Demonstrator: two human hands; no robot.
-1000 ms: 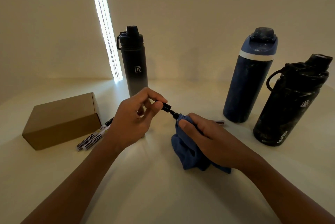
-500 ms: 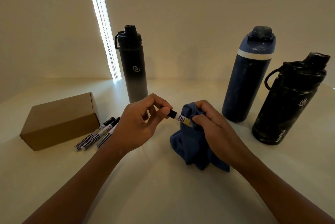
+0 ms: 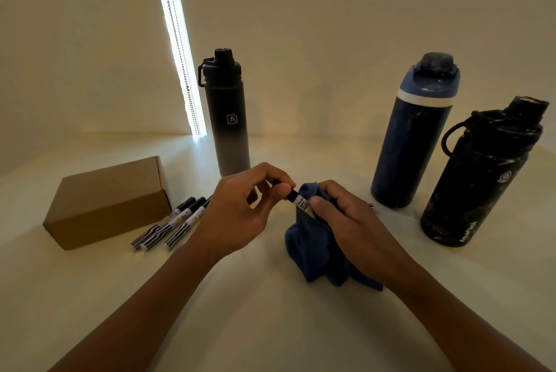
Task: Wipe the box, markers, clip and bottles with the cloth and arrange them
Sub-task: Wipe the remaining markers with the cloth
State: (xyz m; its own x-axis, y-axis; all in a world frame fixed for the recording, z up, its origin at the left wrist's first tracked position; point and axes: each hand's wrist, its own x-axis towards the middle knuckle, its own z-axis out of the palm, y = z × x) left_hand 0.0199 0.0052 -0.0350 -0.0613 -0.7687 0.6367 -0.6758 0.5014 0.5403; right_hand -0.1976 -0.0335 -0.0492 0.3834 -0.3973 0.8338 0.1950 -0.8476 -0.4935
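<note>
Wiping one marker (image 3: 296, 198) over the surface (image 3: 270, 326), left grip (image 3: 240, 209) pinching its cap, right grip (image 3: 346, 221) squeezing the cloth (image 3: 313, 254) round its barrel; three markers (image 3: 171, 224) beside the box (image 3: 111, 200) look done, two speckled bottles (image 3: 412, 143) at right likely waiting.

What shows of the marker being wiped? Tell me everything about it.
The marker is slim, with a black end and a white printed label bearing a yellow patch, plastic by its look. It is held off the table, tilted, black end up and to the left. The left hand pinches the black end; the right hand wraps the blue cloth round the lower part, hiding it.
</note>
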